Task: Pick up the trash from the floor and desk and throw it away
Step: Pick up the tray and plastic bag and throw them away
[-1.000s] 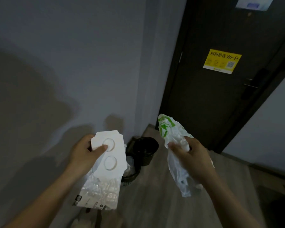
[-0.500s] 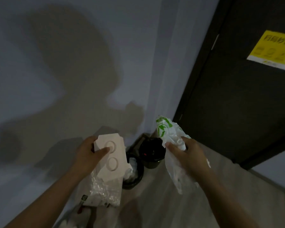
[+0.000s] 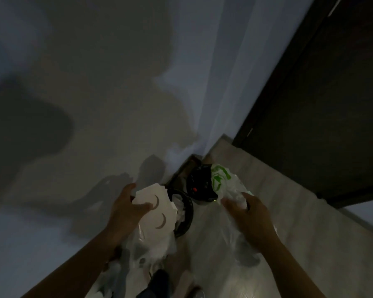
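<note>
Okay, grips a white cardboard sheet [image 3: 157, 209] in the left hand [image 3: 127, 208], thumb pressed across the front, fingers curled over the top edge, with clear plastic wrap [image 3: 151, 244] hanging underneath. Clutches a crumpled white plastic bag [image 3: 222, 183] with green print in the right hand [image 3: 250, 218], thumb and fingers curled round it. Holds both up off the floor [image 3: 289, 211], in the corner between wall [image 3: 116, 104] and dark door [image 3: 332, 104]. Holds the sheet right over the near bin [image 3: 188, 214], white liner inside, and the bag just beside the far bin [image 3: 199, 183]. Dim and blurry, so cannot tell whether the bag touches that bin.
</note>
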`<state>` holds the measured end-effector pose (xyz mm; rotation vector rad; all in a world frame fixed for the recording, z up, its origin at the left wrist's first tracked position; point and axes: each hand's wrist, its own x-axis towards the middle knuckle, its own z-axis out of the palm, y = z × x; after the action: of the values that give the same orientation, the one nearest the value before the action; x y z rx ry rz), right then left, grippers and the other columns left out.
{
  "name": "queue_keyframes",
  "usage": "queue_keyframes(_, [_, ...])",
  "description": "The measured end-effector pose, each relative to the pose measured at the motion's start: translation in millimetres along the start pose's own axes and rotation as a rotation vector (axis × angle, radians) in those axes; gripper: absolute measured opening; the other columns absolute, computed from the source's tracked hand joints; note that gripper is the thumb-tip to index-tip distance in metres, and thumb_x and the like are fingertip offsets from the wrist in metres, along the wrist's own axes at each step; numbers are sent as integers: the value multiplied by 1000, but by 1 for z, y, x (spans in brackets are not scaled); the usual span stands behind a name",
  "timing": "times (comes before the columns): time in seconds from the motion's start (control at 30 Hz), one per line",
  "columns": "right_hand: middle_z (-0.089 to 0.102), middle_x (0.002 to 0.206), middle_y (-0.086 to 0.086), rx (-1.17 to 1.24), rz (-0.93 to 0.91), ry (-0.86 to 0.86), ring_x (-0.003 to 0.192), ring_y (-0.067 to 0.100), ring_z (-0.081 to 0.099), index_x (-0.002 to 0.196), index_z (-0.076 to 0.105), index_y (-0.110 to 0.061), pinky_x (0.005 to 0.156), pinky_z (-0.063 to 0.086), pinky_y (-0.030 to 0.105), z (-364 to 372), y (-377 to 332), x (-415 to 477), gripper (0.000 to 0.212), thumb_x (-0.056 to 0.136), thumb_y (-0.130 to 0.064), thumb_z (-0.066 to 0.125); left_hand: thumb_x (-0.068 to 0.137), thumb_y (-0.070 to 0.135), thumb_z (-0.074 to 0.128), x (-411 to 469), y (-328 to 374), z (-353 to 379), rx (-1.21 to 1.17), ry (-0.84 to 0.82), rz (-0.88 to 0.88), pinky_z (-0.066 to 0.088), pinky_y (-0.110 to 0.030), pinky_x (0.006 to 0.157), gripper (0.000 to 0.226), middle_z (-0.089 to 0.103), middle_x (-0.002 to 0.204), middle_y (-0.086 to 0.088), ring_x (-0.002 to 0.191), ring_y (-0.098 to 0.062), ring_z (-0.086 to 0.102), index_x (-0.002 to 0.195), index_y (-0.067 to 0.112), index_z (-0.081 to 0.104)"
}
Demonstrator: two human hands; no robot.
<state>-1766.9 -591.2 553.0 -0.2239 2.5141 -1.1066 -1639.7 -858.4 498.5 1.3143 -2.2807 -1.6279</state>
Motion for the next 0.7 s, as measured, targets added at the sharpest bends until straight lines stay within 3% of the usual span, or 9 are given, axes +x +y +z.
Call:
queue_keyframes(0.1, [66,63,-6,-20,59,23,58,5,62,74,61,-35,58,55,31,20,11,18,20,80,-54,64,71,19,82,35,-18,10,64,-33,-58,44,-20,59,70,60,103,-5,82,-15,58,131,14,46])
queue_keyframes(0.23, [67,70,-12,-55,118,9,63,-1,62,86,66,-35,59,51,23,43,37,55,26,78,-59,62,71,24,82,82,-42,35,136,-67,-124,52,-33,71,56,63,107,-10,90,-23,61,117,6,54])
queue_keyframes(0.3, [67,72,-11,-80,141,-2,65,-1,61,88,65,-33,59,48,19,55,53,74,31,77,-62,61,72,24,82,103,-53,53,160,-62,-157,46,-27,65,48,64,103,-10,85,-20,58,108,6,56])
queue_keyframes(0.37, [67,75,-9,-100,164,-22,67,1,62,87,65,-31,61,52,25,69,72,93,36,75,-64,59,72,24,81,124,-67,74,168,-53,-190,41,-22,60,44,64,101,-11,82,-19,57,104,4,58])
queue_keyframes(0.5, [68,86,-3,-100,226,-109,77,12,65,92,67,-27,73,56,38,101,114,129,46,70,-68,61,73,23,80,160,-105,113,162,-47,-296,53,-39,75,46,63,101,-15,90,-29,61,106,1,58])
queue_keyframes(0.7, [59,88,-4,-187,254,-145,78,11,59,90,64,-26,72,53,35,144,172,176,46,71,-67,62,71,28,82,195,-165,168,176,-33,-387,49,-34,69,63,59,106,-14,93,-30,57,119,0,52])
